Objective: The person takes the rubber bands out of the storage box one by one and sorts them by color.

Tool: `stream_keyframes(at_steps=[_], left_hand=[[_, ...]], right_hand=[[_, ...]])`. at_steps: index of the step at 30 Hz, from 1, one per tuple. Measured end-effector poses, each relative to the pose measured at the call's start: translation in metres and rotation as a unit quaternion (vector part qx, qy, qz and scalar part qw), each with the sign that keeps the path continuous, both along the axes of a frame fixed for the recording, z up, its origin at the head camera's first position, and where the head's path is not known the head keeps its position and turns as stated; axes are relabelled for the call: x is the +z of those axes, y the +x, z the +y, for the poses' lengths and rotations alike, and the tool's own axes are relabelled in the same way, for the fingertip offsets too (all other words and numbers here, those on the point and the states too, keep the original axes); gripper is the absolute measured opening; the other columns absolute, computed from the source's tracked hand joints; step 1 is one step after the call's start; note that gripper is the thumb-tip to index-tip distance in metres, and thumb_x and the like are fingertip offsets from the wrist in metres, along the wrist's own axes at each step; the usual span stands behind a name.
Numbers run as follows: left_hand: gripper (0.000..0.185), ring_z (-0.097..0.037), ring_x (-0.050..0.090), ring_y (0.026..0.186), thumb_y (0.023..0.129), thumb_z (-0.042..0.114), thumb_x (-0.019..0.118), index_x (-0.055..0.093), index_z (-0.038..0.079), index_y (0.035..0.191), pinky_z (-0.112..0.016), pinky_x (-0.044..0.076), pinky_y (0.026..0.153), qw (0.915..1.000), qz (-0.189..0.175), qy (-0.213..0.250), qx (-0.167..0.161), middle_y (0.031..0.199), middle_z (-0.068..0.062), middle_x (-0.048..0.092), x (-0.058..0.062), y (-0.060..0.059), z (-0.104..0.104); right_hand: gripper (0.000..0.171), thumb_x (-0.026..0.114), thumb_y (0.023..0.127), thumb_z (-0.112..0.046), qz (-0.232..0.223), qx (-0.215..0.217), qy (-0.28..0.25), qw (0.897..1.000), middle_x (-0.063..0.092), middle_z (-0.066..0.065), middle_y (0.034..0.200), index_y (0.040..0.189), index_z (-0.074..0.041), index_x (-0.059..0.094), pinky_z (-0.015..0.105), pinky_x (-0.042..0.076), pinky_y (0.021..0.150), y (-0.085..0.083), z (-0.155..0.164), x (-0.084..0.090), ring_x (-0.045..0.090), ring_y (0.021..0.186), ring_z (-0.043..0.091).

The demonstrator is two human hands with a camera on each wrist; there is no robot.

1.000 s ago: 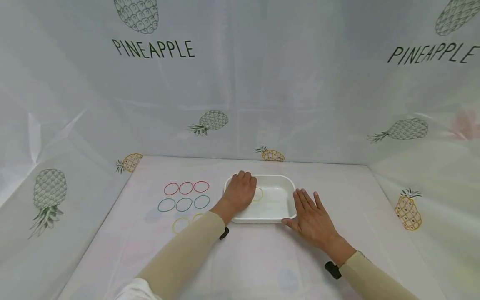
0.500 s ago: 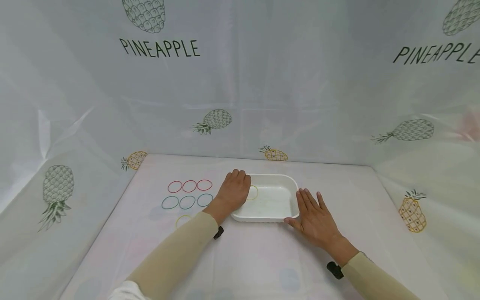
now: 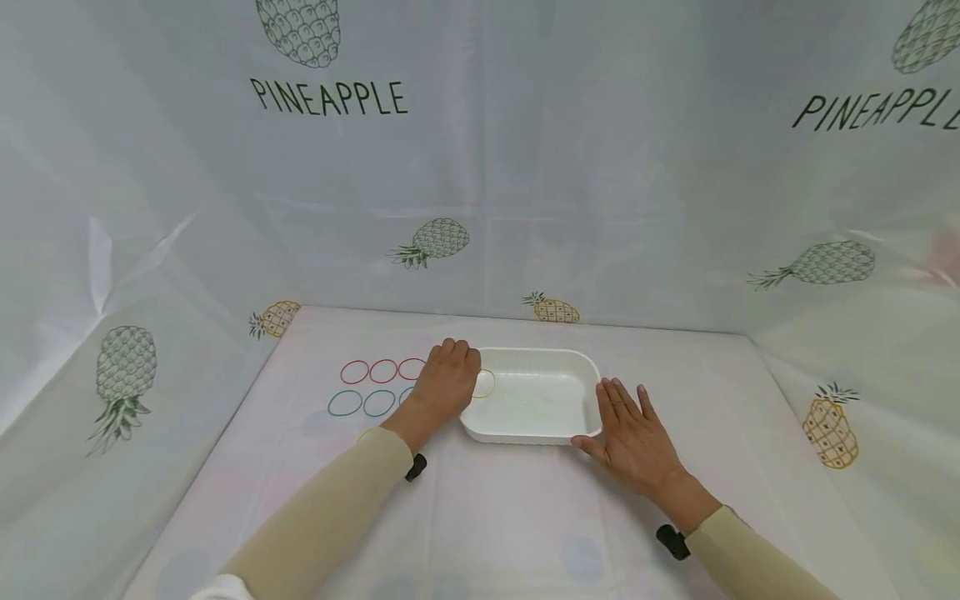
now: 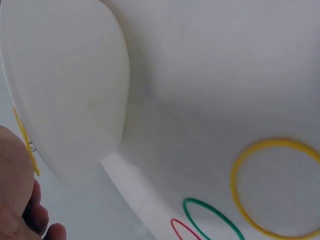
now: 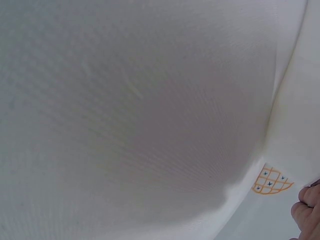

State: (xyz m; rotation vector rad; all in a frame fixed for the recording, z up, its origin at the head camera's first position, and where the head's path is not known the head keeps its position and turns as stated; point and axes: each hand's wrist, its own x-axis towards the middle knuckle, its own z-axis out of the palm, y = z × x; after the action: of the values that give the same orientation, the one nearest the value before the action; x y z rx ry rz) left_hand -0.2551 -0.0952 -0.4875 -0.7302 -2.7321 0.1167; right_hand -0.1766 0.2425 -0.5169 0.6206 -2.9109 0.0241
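My left hand (image 3: 444, 382) is at the left end of a white plastic tray (image 3: 543, 408). Its curled fingers pinch a thin yellow ring (image 4: 25, 139), which overlaps the tray's left rim in the head view. My right hand (image 3: 639, 446) lies against the right end of the tray, its fingers straight and the thumb at the near corner. To the left, red rings (image 3: 355, 361) form a row on the table, with green rings (image 3: 345, 415) in a row nearer me. The left forearm mostly hides more yellow rings; one yellow ring (image 4: 234, 182) shows in the left wrist view.
A pale sheet (image 3: 525, 517) covers the table (image 3: 675, 358). Behind it and at both sides hangs a white curtain (image 3: 570, 167) printed with pineapples. A black strap piece (image 3: 672, 542) sits at the right wrist, another black piece (image 3: 416, 468) at the left.
My left hand has moved left, from inside the tray to its left rim, bringing the yellow ring along. The right hand stays against the tray. The head view has shifted slightly.
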Motion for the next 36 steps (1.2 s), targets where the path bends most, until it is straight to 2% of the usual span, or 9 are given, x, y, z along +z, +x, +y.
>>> stream_keyframes(at_steps=[5,14,20,27,32,36], left_hand=[[0.011,-0.027,0.045,0.088,0.108,0.012,0.054,0.057,0.005,0.1,-0.038,0.043,0.077,0.9999,-0.003,0.011,0.005,0.093,-0.008,0.052,-0.001,0.001,-0.016],[0.018,-0.027,0.042,0.087,0.11,0.017,0.052,0.055,0.006,0.096,-0.038,0.041,0.077,0.9989,-0.028,0.03,0.021,0.09,-0.006,0.048,0.003,0.007,-0.044],[0.014,-0.026,0.042,0.086,0.109,0.016,0.055,0.056,0.007,0.098,-0.038,0.041,0.077,0.9992,-0.015,0.029,0.024,0.089,-0.005,0.047,0.004,0.014,-0.069],[0.014,-0.028,0.042,0.086,0.109,0.016,0.056,0.057,0.006,0.1,-0.039,0.04,0.076,0.9986,-0.008,0.042,0.033,0.09,-0.007,0.049,-0.001,0.032,-0.108],[0.012,-0.032,0.046,0.087,0.106,0.012,0.059,0.058,0.004,0.099,-0.041,0.042,0.075,0.9975,0.018,0.057,0.039,0.091,-0.011,0.053,-0.004,0.049,-0.136],[0.009,-0.031,0.045,0.086,0.104,0.01,0.061,0.059,0.003,0.098,-0.041,0.041,0.073,0.9965,0.017,0.06,0.055,0.091,-0.011,0.054,-0.009,0.063,-0.158]], right_hand=[[0.101,0.046,0.102,-0.071,0.001,0.0,-0.002,1.0,0.032,0.027,0.167,0.16,0.01,0.031,0.061,0.012,0.129,-0.001,0.0,-0.002,0.028,0.158,0.041],[0.101,0.048,0.102,-0.07,0.0,0.002,-0.01,1.0,0.033,0.028,0.167,0.16,0.01,0.03,0.062,0.013,0.128,-0.002,0.0,-0.002,0.028,0.158,0.041],[0.1,0.048,0.102,-0.07,-0.003,0.0,-0.01,1.0,0.033,0.028,0.167,0.16,0.01,0.03,0.062,0.012,0.128,-0.002,0.0,-0.002,0.028,0.158,0.042],[0.1,0.048,0.102,-0.07,-0.001,0.003,-0.011,1.0,0.034,0.028,0.166,0.16,0.01,0.031,0.062,0.014,0.128,-0.002,-0.001,-0.001,0.029,0.158,0.042],[0.1,0.049,0.102,-0.069,-0.001,0.003,-0.012,1.0,0.033,0.029,0.166,0.159,0.011,0.031,0.062,0.014,0.128,-0.002,-0.001,-0.002,0.029,0.157,0.043],[0.1,0.049,0.102,-0.069,-0.001,0.002,-0.01,1.0,0.033,0.029,0.166,0.159,0.011,0.03,0.062,0.013,0.128,-0.002,-0.001,-0.002,0.029,0.158,0.043]])
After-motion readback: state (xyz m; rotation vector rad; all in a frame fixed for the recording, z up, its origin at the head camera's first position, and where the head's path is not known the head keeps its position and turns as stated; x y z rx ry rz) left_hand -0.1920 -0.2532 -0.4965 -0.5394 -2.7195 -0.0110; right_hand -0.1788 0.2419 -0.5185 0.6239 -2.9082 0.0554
